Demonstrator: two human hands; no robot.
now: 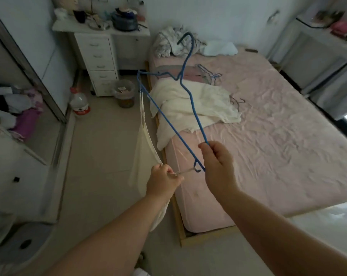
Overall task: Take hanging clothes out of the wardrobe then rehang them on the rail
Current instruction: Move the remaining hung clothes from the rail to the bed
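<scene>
A blue wire hanger (192, 105) is held out flat over the bed's near corner, its hook pointing away toward the wall. My right hand (217, 162) grips the hanger's near end. My left hand (163, 181) pinches the thin strap of a cream garment (143, 154) right at the small notch on that near end. The garment's other strap sits on the hanger's far end, and the cloth hangs down between the bed and the floor, partly behind my left forearm.
A bed with a pink sheet (278, 136) carries a cream cloth pile (198, 104), several loose hangers (208, 74) and crumpled laundry. The open wardrobe (15, 108) with folded clothes is at left. A white drawer unit (100, 62), bin (124, 92) and water jug stand beyond.
</scene>
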